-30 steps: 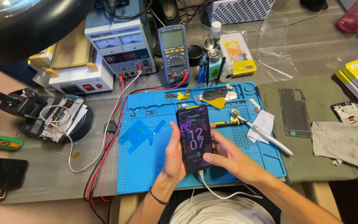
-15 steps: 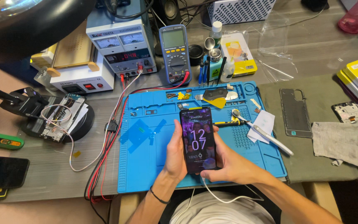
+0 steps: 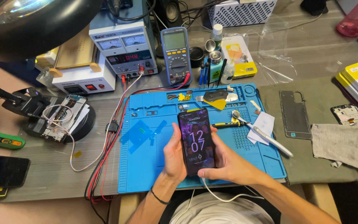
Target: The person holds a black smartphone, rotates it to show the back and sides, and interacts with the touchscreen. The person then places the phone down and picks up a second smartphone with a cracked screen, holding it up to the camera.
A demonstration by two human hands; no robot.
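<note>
I hold a black smartphone (image 3: 197, 141) upright over the blue repair mat (image 3: 146, 166), its screen lit and showing a clock. My left hand (image 3: 173, 155) wraps the phone's left edge and back. Along the lower right edge sits my right hand (image 3: 228, 164), its thumb near the bottom corner of the screen. A white cable (image 3: 220, 197) runs from the phone's bottom end down toward my lap.
Behind the mat stand a bench power supply (image 3: 123, 47), a multimeter (image 3: 175, 54) and small bottles (image 3: 216, 62). A phone back cover (image 3: 295, 114) and a grey cloth (image 3: 344, 145) lie on the right; a clamp with a circuit board (image 3: 61, 116) sits left. Red and black leads (image 3: 112, 137) cross the desk.
The phone has shifted slightly toward me and to the right, and my right hand has slid lower along its edge. The screen stays lit.
</note>
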